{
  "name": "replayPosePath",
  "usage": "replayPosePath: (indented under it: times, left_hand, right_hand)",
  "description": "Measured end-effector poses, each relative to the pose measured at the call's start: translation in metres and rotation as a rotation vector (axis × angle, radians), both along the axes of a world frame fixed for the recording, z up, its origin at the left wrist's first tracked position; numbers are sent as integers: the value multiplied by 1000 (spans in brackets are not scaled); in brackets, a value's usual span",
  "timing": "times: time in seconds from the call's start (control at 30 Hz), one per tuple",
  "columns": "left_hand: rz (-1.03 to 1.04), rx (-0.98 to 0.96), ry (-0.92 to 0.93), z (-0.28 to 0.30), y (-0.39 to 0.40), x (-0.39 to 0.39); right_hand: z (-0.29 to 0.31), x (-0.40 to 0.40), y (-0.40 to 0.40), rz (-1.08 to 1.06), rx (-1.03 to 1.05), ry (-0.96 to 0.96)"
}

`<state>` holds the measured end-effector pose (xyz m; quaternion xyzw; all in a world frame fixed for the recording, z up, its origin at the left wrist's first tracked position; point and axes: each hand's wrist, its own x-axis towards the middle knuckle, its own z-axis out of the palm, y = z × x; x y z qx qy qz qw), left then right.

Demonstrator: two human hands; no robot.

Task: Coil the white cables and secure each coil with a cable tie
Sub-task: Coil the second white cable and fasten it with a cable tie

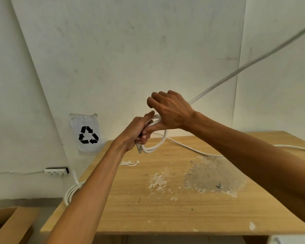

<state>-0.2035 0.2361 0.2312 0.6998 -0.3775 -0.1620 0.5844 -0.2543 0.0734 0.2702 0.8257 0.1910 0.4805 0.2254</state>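
Nearest the camera, at the bottom of the frame, runs the front edge of the wooden table point(165, 208), its top scuffed with pale patches of plaster or paint in the middle. Further in, at centre frame, the left hand point(136, 134) has its fingers curled round a small coil point(155, 145) of white cable, a few loops gathered and hanging below the fist, with a loose end poking down. Just above and touching it, the right hand point(171, 111) is closed on the running part of the same white cable point(236, 73), which stretches off taut toward the upper right of the frame; another stretch trails across the table at the right. So I would say the coiling of this cable is only begun, with plenty of length left to wind. Small white pieces, likely cable ties point(129, 163), lie on the table by the left forearm, unused. At the lower left, off the table's edge, hangs a finished-looking bundle point(71, 191); whether it is tied I cannot tell. Against the far wall leans a clear bag with a recycling mark point(85, 133).
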Motion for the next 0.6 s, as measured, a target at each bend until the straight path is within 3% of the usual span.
replayPosePath:
  times: [0.23,0.47,0.6]
  left_hand:
    - [-18,136,41,-3,18,23]
    - [-197,113,261,-10,29,31]
    - [-425,-53,477,-9,34,35]
  right_hand:
    - [-8,0,-17,-62,281,479]
    - [-16,7,-9,-64,308,427]
    - [-8,9,0,68,367,325]
